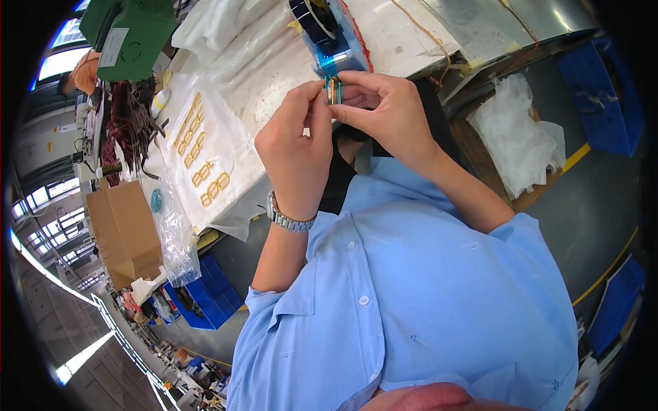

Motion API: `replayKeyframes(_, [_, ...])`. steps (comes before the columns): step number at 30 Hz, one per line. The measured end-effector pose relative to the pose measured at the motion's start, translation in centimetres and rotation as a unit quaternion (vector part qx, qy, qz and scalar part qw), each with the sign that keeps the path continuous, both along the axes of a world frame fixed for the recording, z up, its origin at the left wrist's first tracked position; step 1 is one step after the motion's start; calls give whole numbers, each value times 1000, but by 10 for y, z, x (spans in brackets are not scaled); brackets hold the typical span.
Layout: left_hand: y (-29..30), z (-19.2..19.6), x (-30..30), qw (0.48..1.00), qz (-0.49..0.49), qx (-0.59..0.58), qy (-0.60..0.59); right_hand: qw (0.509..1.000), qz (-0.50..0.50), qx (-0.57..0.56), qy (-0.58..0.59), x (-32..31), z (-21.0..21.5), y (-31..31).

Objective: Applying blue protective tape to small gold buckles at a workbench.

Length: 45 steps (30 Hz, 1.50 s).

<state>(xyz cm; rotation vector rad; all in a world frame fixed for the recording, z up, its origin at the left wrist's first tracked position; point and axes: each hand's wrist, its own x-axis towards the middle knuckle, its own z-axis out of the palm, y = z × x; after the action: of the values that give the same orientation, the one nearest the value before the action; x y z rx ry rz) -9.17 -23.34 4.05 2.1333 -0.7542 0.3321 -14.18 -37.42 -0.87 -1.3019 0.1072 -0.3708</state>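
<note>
Both my hands are raised together at the table's front edge, their fingertips pinched on a small gold buckle [333,92] with blue-green film on it. My left hand [293,130] grips its left side and wears a metal wristwatch. My right hand [392,108] pinches the other side between thumb and fingers, which partly cover the piece. Right beyond the fingertips stands a blue tape dispenser [351,42] with a dark tape roll [314,20] and a strip of shiny blue tape [334,61] at its near end. To the left, several gold buckles [200,174] lie in rows on white sheeting.
Clear plastic bags [229,34] lie at the back of the table. A green bin [137,34] and dark red straps [130,113] are at the far left, above a cardboard box [125,233]. A carton with white plastic [517,133] and a blue crate [603,96] stand at right.
</note>
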Motion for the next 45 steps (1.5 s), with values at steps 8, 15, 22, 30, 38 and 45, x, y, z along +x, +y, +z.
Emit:
replayKeyframes(8, [-6, 14, 5, 999, -18, 20, 26, 997, 7, 71, -2, 3, -2, 5])
replayKeyframes(15, [-6, 14, -8, 999, 15, 26, 35, 997, -3, 82, -9, 5, -5, 6])
replayKeyframes(22, [-8, 7, 2, 1000, -1, 10, 14, 998, -10, 60, -29, 7, -7, 5])
replayKeyframes(30, [-6, 14, 1, 999, 8, 10, 29, 998, -3, 70, -3, 3, -2, 7])
replayKeyframes(38, [-4, -3, 1, 993, -27, 69, 88, 993, 29, 35, 112, -18, -16, 3])
replayKeyframes(45, [16, -14, -25, 991, -1, -11, 132, 992, 69, -79, 68, -29, -6, -2])
